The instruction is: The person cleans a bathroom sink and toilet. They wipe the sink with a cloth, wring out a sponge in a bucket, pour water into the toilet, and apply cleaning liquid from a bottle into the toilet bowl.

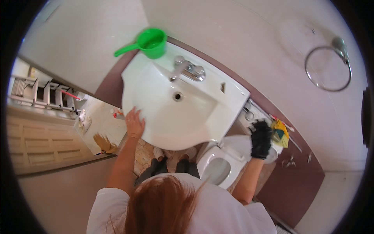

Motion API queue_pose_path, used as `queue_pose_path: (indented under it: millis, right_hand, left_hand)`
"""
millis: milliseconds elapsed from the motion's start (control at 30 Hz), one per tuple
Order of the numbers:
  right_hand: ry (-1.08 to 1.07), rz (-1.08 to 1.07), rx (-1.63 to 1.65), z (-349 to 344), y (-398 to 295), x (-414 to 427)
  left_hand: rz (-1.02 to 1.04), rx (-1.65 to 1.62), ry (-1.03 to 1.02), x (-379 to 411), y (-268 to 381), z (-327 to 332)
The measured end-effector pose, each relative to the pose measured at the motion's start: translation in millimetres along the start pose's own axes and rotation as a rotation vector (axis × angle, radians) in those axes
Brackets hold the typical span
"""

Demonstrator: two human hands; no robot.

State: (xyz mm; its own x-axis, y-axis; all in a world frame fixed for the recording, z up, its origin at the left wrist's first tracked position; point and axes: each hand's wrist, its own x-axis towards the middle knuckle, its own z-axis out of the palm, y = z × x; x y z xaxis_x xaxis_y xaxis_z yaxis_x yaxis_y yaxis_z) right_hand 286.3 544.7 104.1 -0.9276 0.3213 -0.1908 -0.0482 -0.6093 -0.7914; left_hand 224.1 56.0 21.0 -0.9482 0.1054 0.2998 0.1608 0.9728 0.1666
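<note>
My left hand [135,123] is bare and rests on the left rim of a white washbasin [172,131], its fingers spread and holding nothing. A black glove covers my right hand [261,139], which is over the toilet tank to the right of the basin. Blur and the dark glove hide whether its fingers grip anything. Beside that hand lies a yellow and green cloth [280,134]. A chrome two-handle faucet [190,70] stands at the back of the basin, above an open drain [177,96]. On the back left corner sits a green plastic dipper [152,44], its handle pointing left.
A white toilet [216,166] with its lid raised stands right of the basin. A chrome towel ring [306,68] hangs on the right wall. Through the doorway at left are a stepladder [46,93], a straw broom [105,143], white clogs [84,121] and a panelled door [43,140].
</note>
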Motion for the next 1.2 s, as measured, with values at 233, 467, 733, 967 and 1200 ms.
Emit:
queue_pose_path:
  millis: [233, 467, 733, 967, 1200]
  right_hand:
    - [-0.296, 0.325, -0.108, 131.5, 76.1, -23.8]
    - [-0.515, 0.266, 0.508, 274.1, 127.8, -59.6]
    - [-0.720, 0.622, 0.549, 430.9, 316.0, -159.5]
    - [-1.139, 0.005, -0.554, 518.0, 415.2, -227.1]
    - [-1.328, -0.151, -0.594, 601.8, 465.3, -243.2]
  left_hand:
    - [-0.046, -0.107, 0.145, -5.1, 11.5, -14.0]
    - [-0.636, -1.632, -0.035, -40.5, 6.6, -23.9]
    - [-0.756, -2.313, 0.253, -44.9, -116.2, -157.7]
    - [-1.070, -1.785, 0.692, -74.2, -234.8, -151.7]
    - [-1.217, -1.570, 0.874, -62.7, -334.8, -158.8]
